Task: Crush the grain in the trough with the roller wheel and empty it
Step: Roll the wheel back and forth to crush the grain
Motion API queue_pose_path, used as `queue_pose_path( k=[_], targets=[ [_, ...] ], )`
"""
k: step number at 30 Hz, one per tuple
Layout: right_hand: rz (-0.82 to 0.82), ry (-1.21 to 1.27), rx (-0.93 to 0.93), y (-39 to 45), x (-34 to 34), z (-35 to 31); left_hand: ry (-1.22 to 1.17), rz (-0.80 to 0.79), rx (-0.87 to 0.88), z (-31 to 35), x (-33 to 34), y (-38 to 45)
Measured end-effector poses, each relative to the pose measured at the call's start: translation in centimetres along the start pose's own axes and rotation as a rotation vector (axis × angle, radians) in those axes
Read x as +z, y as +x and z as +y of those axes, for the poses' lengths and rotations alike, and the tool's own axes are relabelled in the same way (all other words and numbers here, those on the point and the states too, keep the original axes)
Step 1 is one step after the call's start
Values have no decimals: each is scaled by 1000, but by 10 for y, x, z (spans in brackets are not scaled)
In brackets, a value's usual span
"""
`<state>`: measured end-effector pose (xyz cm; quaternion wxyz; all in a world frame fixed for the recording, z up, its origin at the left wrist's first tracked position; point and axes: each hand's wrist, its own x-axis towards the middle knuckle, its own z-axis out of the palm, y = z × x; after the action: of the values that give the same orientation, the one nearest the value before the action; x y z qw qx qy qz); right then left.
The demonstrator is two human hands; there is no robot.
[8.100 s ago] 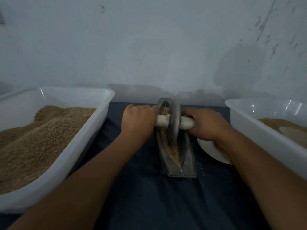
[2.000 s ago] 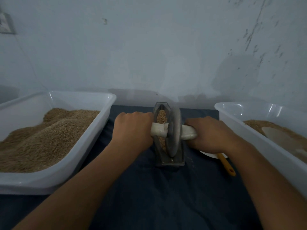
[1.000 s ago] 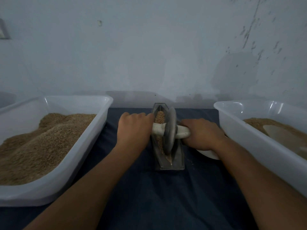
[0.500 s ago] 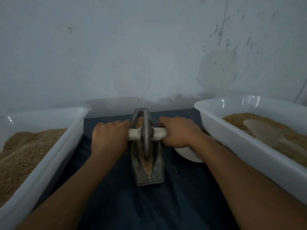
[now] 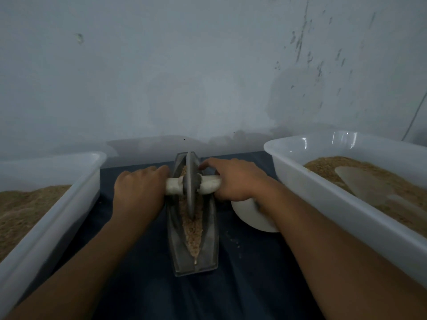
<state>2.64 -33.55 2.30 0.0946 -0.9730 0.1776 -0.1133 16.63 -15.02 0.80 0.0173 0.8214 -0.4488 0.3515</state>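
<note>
A narrow grey metal trough lies lengthwise on the dark cloth at the centre, with tan grain along its groove. A dark roller wheel stands upright in the far half of the trough. A pale axle handle runs through its hub. My left hand grips the left end of the handle. My right hand grips the right end, with its index finger lifted towards the wheel.
A white plastic tub of brown grain stands at the left. Another white tub at the right holds grain and a pale scoop. A white bowl lies under my right wrist. A grey wall stands close behind.
The wheel has rolled towards the far end of the trough, so more grain shows in the near half. My view has shifted slightly; the right tub fills more of the frame.
</note>
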Motion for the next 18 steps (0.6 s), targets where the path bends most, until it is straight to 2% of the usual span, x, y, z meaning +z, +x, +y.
queue_pose_path(
  k=[18],
  targets=[
    [3,12,16,23,2,9,65,46,-26,-3,20,17]
  ],
)
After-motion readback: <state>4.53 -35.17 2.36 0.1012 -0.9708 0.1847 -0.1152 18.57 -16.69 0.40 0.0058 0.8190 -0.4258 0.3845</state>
